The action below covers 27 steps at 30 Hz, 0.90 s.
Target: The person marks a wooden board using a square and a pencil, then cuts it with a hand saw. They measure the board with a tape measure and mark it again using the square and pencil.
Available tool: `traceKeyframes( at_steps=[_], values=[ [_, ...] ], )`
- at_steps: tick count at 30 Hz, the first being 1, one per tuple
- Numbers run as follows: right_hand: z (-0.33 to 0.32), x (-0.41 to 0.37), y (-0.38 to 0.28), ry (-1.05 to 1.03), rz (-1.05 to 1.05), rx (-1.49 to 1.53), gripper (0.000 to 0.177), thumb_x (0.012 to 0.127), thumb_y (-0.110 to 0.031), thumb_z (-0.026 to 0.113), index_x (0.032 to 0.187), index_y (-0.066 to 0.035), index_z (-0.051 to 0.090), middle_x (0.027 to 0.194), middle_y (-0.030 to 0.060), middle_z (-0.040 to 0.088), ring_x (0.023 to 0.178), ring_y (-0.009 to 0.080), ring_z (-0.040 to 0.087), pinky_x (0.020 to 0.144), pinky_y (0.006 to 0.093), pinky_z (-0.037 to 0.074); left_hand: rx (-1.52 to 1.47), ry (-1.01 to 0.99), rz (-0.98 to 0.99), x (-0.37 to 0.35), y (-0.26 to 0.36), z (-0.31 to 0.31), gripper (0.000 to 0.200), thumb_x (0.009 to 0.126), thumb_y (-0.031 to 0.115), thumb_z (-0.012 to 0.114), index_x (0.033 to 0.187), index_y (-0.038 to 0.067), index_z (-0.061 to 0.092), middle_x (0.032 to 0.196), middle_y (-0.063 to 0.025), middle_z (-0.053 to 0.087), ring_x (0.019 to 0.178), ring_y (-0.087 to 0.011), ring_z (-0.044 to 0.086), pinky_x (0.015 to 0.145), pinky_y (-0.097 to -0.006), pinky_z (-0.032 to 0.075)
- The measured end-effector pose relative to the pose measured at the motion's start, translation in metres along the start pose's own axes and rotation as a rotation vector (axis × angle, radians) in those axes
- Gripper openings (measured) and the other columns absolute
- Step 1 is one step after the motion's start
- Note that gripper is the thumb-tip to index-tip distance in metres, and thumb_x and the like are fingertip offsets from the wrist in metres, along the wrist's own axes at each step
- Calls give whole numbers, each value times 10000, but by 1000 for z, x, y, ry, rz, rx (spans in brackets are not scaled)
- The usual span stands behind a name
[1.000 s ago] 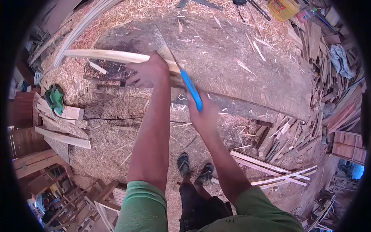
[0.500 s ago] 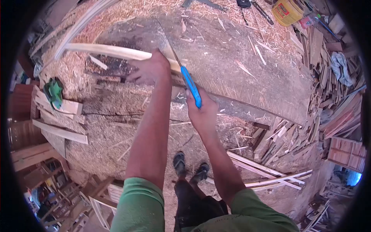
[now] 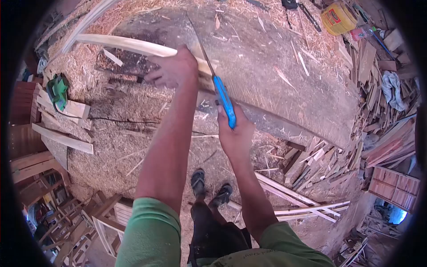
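Left hand (image 3: pixel 175 69) palm down on pale wood strip (image 3: pixel 120 44), fingers spread and pressed flat over it, thumb side toward the saw. Strip lies across the sawdust-covered slab (image 3: pixel 275 53), long end running out to the left of the fingers, short end under the saw blade (image 3: pixel 202 46) just right of the hand. Right hand (image 3: pixel 235 133) fully closed around the blue saw handle (image 3: pixel 224 101), fingers wrapped tight, handle sticking out above the fist. Blade angles up and away, crossing the strip right beside the left knuckles; actual contact point hard to see. Green tool (image 3: pixel 58 89) on boards far left. Yellow container (image 3: pixel 339 18) top right. Offcut pile (image 3: pixel 320 160) right of slab. Shoes (image 3: pixel 198 182) below.
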State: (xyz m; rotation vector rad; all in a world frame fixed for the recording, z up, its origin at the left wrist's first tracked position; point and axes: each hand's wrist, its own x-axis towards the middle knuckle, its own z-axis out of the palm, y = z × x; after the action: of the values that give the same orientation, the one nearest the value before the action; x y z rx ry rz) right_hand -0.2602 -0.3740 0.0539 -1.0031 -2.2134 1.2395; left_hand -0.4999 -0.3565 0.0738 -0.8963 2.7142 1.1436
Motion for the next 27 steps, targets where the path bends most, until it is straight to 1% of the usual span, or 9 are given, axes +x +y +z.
traceKeyframes(
  at_steps=[2,8,13,16,18,20,23,25,27],
  values=[
    [-9,-15,4,-25,52,52,399,1036,-230,718,1388,-43,693,870,193,758,723,277,776,662,376,587,6,-4,-4,2,-3,2,1109,890,536,789,1727,125,188,1688,-473,42,1482,-605,336,1077,-597,521],
    [-55,-141,56,-9,5,51,443,1003,-97,732,1427,18,670,1203,200,807,1005,220,814,863,344,632,6,3,14,5,-2,5,1100,909,533,774,1727,118,166,1684,-485,36,1498,-618,316,1081,-589,519],
    [8,6,1,-17,43,30,425,1042,-175,715,1433,-12,669,1056,192,807,868,240,806,753,342,616,-1,13,31,7,-1,6,1133,899,580,788,1729,113,175,1677,-488,49,1490,-629,324,1053,-594,546],
    [1,0,-6,-40,83,47,417,1042,-190,724,1424,-29,683,1051,211,795,850,242,805,748,346,615,38,6,-3,3,-4,3,1152,901,616,787,1735,116,170,1679,-486,49,1488,-635,326,1047,-600,557],
    [-19,-67,34,89,-72,-8,419,1027,-193,732,1412,-29,696,1055,194,805,852,223,802,758,342,617,41,12,-5,9,-2,9,1142,911,609,781,1739,123,162,1683,-484,43,1495,-635,318,1062,-602,548],
    [-53,-142,61,7,72,49,415,1016,-180,729,1403,-32,706,1074,182,812,865,208,800,770,338,619,20,-18,8,4,-1,3,1129,925,602,769,1742,130,150,1686,-486,25,1512,-637,295,1092,-591,534],
    [-54,-150,64,1,123,66,411,1012,-163,716,1402,-31,706,1107,174,817,882,193,797,787,329,621,19,-16,11,5,-1,4,1124,923,581,779,1741,129,154,1682,-494,28,1523,-637,281,1100,-588,530],
    [-14,-80,57,99,-37,114,317,1040,-169,690,1284,31,716,827,81,744,708,109,692,645,303,552,18,-6,22,5,0,4,1129,911,572,793,1739,134,165,1681,-493,32,1519,-637,289,1096,-593,530],
    [12,-15,19,93,-15,72,323,1037,-189,722,1282,21,718,777,60,708,668,104,634,616,318,525,32,26,16,5,-2,5,1150,880,569,822,1735,140,183,1679,-491,42,1509,-636,307,1095,-598,530]
  ],
)
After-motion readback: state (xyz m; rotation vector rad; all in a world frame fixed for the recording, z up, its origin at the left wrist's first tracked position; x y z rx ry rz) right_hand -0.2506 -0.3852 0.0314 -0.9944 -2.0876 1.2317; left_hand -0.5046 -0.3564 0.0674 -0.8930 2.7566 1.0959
